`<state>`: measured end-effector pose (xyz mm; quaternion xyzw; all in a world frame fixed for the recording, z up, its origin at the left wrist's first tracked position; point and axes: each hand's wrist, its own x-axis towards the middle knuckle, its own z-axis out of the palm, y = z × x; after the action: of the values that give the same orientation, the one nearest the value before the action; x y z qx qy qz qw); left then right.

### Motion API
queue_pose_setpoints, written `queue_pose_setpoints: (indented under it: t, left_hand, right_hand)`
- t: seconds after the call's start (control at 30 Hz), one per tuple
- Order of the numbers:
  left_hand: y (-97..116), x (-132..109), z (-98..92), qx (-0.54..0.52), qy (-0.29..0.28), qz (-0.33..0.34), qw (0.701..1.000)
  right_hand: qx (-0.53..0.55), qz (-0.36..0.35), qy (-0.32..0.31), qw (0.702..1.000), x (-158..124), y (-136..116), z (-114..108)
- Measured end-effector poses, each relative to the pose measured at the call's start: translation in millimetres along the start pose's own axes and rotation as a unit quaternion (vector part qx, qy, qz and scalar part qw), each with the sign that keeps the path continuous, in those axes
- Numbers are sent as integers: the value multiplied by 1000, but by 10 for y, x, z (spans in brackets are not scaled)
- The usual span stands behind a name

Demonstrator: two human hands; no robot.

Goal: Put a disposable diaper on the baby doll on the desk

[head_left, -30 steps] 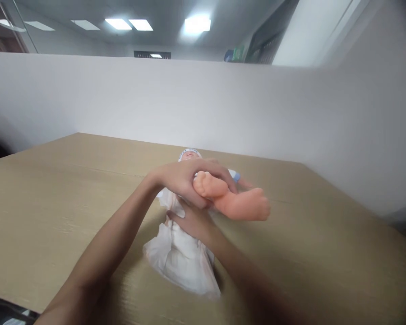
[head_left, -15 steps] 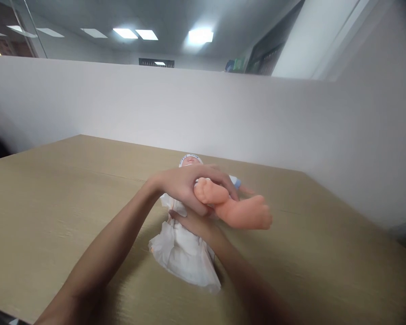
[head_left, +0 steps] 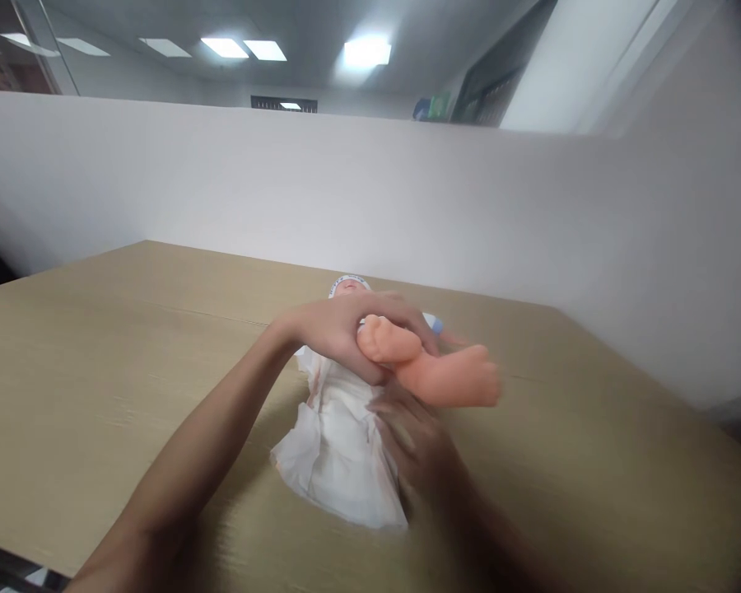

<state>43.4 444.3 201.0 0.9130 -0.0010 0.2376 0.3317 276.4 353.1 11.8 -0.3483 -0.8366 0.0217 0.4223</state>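
A baby doll lies on its back on the wooden table, its head at the far end and its two peach legs raised toward me. My left hand is wrapped round the doll's ankles and holds the legs up. Under the doll's bottom lies an unfolded white diaper. My right hand rests on the diaper's right side just below the legs; it is smeared by motion and its fingers do not show clearly.
A white partition wall runs behind the table and along its right side. The table's near edge is at the lower left. Ceiling lights show above the wall.
My right hand has slid back toward me and to the right, from under the doll's bottom onto the diaper's lower right part. The left hand keeps the legs raised.
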Motion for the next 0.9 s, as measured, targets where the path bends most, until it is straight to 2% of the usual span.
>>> queue_pose_setpoints:
  t: [0.13,0.27,0.47,0.63,0.77,0.9]
  left_hand:
    - [18,-18,-3,33,-2,-23,999]
    - [31,-53,11,49,-19,-29,998]
    - [89,-70,85,10,-33,-28,999]
    - [160,-126,198,5,-44,-45,998]
    - [188,-216,324,28,-49,-39,998]
    - [252,-374,416,46,-31,-48,997]
  right_hand:
    - [-29,11,44,999,-242,144,-297]
    - [-31,47,91,994,-247,132,-394]
    - [-33,-5,99,995,-209,-50,-313]
    - [-7,18,154,988,-82,-272,-250]
    - [12,7,126,992,127,-416,-192]
    - [12,1,84,996,186,-374,-155]
